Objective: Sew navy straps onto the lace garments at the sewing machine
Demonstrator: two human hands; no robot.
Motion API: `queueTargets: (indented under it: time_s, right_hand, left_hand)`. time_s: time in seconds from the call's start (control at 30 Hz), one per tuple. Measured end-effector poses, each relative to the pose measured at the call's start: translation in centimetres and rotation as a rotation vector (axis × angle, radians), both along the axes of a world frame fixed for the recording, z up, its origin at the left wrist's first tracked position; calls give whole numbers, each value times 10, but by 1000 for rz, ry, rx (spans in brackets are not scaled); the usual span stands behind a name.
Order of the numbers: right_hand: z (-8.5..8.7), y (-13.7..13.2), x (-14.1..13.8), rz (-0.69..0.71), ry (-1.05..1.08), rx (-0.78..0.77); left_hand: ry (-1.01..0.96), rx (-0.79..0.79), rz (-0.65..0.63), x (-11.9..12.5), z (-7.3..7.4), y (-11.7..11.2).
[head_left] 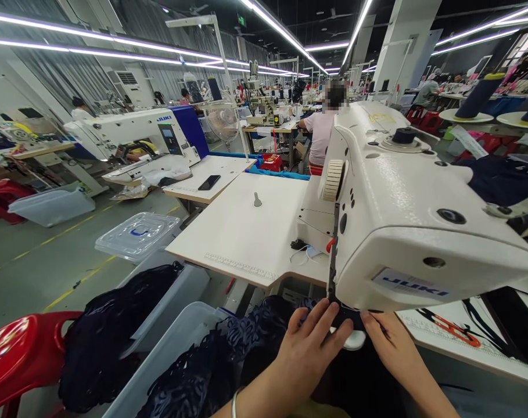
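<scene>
In front of me stands a white sewing machine, its head overhanging both hands. Dark navy fabric lies over the machine's narrow arm, whose rounded white end shows just below. My left hand rests on the fabric with its fingers stretched out and apart. On the other side, my right hand pinches the fabric's edge between thumb and fingers. The needle area is hidden behind the machine head and my fingers. More dark, looped-pattern fabric trails left from my left hand into a plastic bin.
Clear plastic bins with dark cloth stand at lower left, beside a red stool. The white tabletop carries a small grey metal piece. Orange-handled scissors lie at right. A person sits beyond the machine.
</scene>
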State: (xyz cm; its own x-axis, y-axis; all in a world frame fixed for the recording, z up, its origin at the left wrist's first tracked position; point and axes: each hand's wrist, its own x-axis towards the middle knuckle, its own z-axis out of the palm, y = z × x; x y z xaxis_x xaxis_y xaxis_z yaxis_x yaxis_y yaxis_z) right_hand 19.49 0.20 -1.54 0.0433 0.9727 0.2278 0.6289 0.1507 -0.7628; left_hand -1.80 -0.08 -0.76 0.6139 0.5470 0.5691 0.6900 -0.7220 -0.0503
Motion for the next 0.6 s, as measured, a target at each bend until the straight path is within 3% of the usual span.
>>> queueTargets:
  time_s: [0.17,0.3,0.5,0.6]
  right_hand:
    - [5,1,-6,-14,33,37]
    - [13,4,-13,5,81,103]
    - [20,1,-18,46,108,73]
    - [16,-2,-18,-10,131,78]
  left_hand:
    - [-54,8,-17,-3,-2,3]
    - [-228,11,-71,-4,-20,9]
    - [-628,-482,-211,-1,-61,30]
    - [-627,-603,-235,-2,-77,44]
